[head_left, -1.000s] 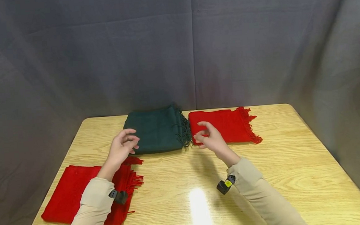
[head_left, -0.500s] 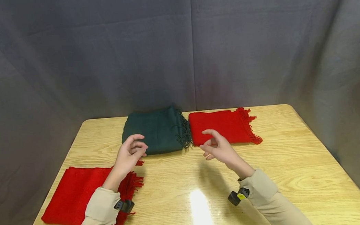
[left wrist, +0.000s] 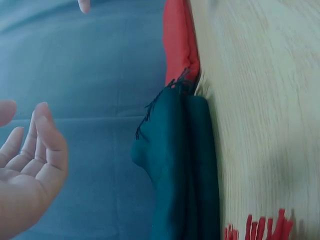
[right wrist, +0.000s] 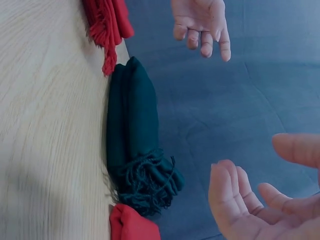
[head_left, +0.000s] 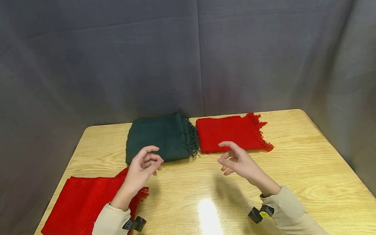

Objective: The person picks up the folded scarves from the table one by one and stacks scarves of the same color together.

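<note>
While my left grip (head_left: 144, 167) and right grip (head_left: 240, 162) hang in the air over the tabletop (head_left: 302, 186), both are loosely curved, thumb apart from the fingers, a moderate gap with nothing in it. Beyond the left one, toward the far edge, sits the green cloth (head_left: 155, 139): folded into a soft, thick rectangle, matte, thin dark tassels at its right end. From the left wrist, its layers show side-on, rounded and stacked. Beside it on the right, meeting those tassels, lies the far red cloth (head_left: 226, 134), folded flat, ragged fringe pointing right. Near left, the near red cloth (head_left: 83, 203): folded, set at a slant, fringed right end partly hidden by my left arm and its beige sleeve (head_left: 108, 224).

Edges: pale wood, streaky grain, far corners rounded. A grey curtain (head_left: 146, 62) hangs just behind, vertical seam near the middle. Bare wood runs between my hands and broadly on to the right edge; a white glare patch (head_left: 210, 220) marks the front middle. Near red cloth sits close to the left edge.
</note>
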Demonstrator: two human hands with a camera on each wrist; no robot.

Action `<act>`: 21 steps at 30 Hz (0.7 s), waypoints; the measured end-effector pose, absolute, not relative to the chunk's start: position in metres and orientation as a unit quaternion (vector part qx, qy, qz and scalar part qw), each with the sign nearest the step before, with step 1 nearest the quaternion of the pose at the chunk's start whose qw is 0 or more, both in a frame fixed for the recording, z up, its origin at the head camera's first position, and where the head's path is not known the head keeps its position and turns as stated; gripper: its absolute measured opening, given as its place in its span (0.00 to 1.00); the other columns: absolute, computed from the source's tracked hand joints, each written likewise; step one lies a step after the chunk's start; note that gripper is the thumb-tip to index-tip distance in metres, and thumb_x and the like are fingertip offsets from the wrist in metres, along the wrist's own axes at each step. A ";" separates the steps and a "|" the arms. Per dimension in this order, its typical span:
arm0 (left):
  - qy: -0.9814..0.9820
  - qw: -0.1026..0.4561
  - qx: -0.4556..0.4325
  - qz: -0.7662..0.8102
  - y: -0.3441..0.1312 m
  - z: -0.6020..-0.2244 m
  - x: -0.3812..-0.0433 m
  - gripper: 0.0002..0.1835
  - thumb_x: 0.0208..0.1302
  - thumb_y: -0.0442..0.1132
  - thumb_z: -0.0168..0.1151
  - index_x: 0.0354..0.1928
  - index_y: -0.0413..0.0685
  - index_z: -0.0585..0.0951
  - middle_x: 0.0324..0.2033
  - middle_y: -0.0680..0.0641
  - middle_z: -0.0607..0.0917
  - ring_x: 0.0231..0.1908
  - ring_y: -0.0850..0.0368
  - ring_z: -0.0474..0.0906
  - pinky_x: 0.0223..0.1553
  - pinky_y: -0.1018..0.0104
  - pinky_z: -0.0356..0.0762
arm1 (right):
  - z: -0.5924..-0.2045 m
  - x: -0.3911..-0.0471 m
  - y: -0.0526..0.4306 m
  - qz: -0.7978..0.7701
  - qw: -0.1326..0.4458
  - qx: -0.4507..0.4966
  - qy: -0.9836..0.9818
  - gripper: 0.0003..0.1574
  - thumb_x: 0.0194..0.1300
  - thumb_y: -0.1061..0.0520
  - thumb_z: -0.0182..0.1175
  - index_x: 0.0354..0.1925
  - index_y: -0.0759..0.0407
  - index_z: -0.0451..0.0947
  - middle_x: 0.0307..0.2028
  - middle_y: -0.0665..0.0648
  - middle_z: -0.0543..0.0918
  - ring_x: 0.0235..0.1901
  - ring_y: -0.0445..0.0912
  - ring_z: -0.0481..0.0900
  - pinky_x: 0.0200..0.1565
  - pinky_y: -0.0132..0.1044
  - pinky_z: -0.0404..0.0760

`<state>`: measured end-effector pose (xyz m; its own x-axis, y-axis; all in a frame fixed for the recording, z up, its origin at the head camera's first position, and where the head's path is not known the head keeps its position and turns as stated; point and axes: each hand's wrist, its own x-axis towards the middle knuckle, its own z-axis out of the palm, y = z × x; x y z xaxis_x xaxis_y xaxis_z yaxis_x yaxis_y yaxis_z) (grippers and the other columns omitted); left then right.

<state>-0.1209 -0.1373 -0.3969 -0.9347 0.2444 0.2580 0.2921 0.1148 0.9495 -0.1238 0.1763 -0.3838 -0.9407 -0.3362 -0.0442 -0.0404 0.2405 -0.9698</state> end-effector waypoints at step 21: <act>-0.728 -0.061 -0.183 -0.658 -0.084 -0.413 -0.141 0.20 0.62 0.26 0.52 0.56 0.41 0.66 0.38 0.32 0.78 0.32 0.44 0.78 0.29 0.63 0.75 | -0.395 -0.141 0.222 -0.614 0.110 -0.118 0.773 0.34 0.62 0.65 0.55 0.64 0.60 0.55 0.37 0.63 0.76 0.31 0.57 0.78 0.34 0.45 0.80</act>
